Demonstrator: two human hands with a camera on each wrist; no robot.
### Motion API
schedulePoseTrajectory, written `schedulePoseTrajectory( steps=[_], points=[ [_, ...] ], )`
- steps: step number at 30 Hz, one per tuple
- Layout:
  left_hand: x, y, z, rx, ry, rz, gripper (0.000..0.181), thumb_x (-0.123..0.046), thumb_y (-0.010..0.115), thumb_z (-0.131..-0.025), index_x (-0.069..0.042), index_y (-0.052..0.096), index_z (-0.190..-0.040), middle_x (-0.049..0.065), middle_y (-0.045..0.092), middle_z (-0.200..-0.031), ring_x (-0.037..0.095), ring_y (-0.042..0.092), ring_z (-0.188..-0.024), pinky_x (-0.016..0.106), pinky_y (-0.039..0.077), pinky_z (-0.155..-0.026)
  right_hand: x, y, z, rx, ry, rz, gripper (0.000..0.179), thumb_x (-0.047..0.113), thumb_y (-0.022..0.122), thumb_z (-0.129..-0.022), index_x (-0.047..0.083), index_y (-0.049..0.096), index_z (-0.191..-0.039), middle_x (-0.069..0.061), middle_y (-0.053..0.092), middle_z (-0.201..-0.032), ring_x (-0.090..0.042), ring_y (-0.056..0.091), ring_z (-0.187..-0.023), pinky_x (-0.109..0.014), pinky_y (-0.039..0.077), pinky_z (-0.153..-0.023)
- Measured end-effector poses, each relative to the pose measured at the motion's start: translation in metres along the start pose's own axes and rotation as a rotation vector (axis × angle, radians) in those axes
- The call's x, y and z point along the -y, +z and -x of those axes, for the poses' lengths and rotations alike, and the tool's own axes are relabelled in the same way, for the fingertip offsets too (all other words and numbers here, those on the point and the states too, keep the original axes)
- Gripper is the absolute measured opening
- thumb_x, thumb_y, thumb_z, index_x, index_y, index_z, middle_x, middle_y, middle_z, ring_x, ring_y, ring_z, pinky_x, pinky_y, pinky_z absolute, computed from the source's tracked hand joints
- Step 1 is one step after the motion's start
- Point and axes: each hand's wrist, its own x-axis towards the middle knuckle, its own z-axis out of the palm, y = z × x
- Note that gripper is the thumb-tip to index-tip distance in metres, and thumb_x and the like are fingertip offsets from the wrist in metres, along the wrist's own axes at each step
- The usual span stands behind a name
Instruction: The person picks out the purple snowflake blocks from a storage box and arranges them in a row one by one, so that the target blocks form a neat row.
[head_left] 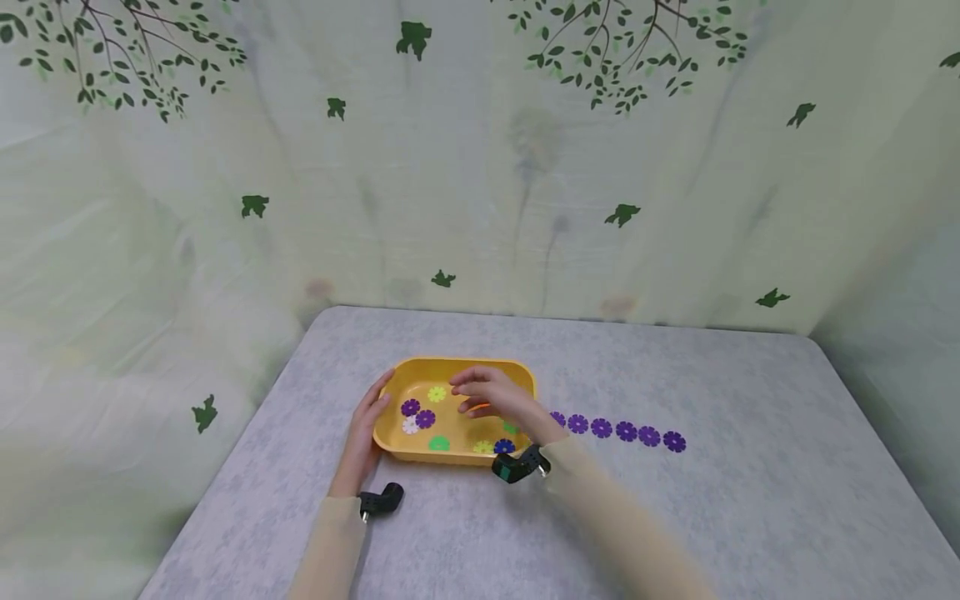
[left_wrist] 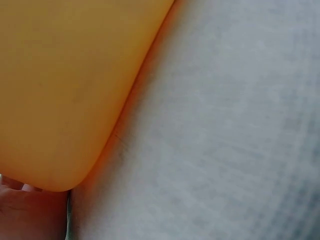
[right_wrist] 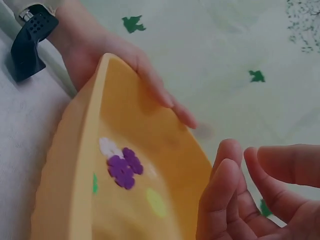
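The left hand (head_left: 363,425) grips the tray (head_left: 450,457) by its left end, just below the middle of the frame. The right hand (head_left: 506,400) hovers over the tray, fingers loosely bent, with nothing I can see between them. Inside lie purple, white, yellow, green and blue discs (head_left: 425,419). Right of centre, a row of purple discs (head_left: 626,431) crosses the grey table (head_left: 750,500).

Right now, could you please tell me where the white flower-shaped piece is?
In the head view, the white piece lies inside the yellow tray, toward its left end, close beside two purple pieces and near the left hand.
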Motion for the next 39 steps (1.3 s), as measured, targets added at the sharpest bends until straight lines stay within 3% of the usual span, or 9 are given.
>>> schedulePoseTrajectory(
  steps=[3,10,17,23,30,35,39],
  points=[
    [0.0,0.0,0.001,-0.007,-0.003,-0.011,0.046,-0.021,0.043,-0.103,-0.016,0.037,-0.148,-0.002,0.028,-0.153,0.016,0.027,-0.137,0.034,0.024,-0.112,-0.003,0.014,-0.015,0.014,0.045,0.017,0.034,0.013,0.054,-0.098,-0.007,0.054,-0.125,-0.024,0.057,-0.122,-0.041,0.06,-0.101,-0.041,0.053,-0.086],
    [-0.002,-0.001,0.001,0.001,0.016,-0.023,0.046,-0.02,0.042,-0.103,-0.013,0.035,-0.149,0.003,0.026,-0.154,0.022,0.026,-0.138,0.038,0.025,-0.112,-0.013,0.037,-0.039,0.016,0.131,0.054,0.031,0.01,0.053,-0.097,-0.006,0.056,-0.124,-0.022,0.06,-0.116,-0.035,0.065,-0.093,-0.044,0.053,-0.083],
    [-0.003,-0.001,0.001,0.003,0.011,-0.011,0.046,-0.02,0.041,-0.104,-0.012,0.035,-0.149,0.003,0.026,-0.154,0.022,0.025,-0.139,0.038,0.024,-0.112,-0.016,0.049,-0.05,0.018,0.234,-0.01,0.031,0.007,0.05,-0.098,-0.004,0.052,-0.127,-0.02,0.058,-0.115,-0.035,0.067,-0.09,-0.042,0.055,-0.079],
    [-0.003,0.0,0.001,0.015,-0.005,0.0,0.046,-0.019,0.039,-0.104,-0.012,0.033,-0.149,0.001,0.024,-0.155,0.019,0.021,-0.14,0.037,0.019,-0.114,-0.016,0.056,-0.052,0.008,0.28,0.024,0.029,0.007,0.049,-0.098,-0.005,0.052,-0.124,-0.018,0.057,-0.109,-0.036,0.066,-0.089,-0.041,0.055,-0.078],
    [-0.006,0.0,0.002,0.016,-0.014,0.025,0.045,-0.013,0.037,-0.104,-0.009,0.033,-0.149,0.004,0.023,-0.156,0.021,0.02,-0.141,0.039,0.017,-0.115,-0.018,0.059,-0.052,-0.018,0.311,0.093,0.024,0.005,0.053,-0.097,-0.006,0.057,-0.118,-0.018,0.059,-0.099,-0.033,0.066,-0.086,-0.038,0.055,-0.079],
    [-0.006,0.0,0.002,0.005,-0.019,0.026,0.045,-0.016,0.038,-0.104,-0.012,0.034,-0.149,0.002,0.024,-0.155,0.019,0.021,-0.14,0.037,0.018,-0.114,-0.021,0.061,-0.051,-0.06,0.288,0.193,0.013,-0.003,0.053,-0.092,-0.009,0.062,-0.1,-0.013,0.06,-0.082,-0.022,0.063,-0.067,-0.034,0.057,-0.073],
    [-0.004,0.0,0.002,0.014,-0.016,0.012,0.046,-0.019,0.04,-0.104,-0.013,0.033,-0.15,0.001,0.023,-0.156,0.018,0.021,-0.14,0.036,0.019,-0.114,-0.022,0.059,-0.048,-0.074,0.238,0.246,0.008,-0.008,0.054,-0.09,-0.008,0.062,-0.092,-0.009,0.058,-0.071,-0.014,0.054,-0.055,-0.026,0.056,-0.062]
  ],
)
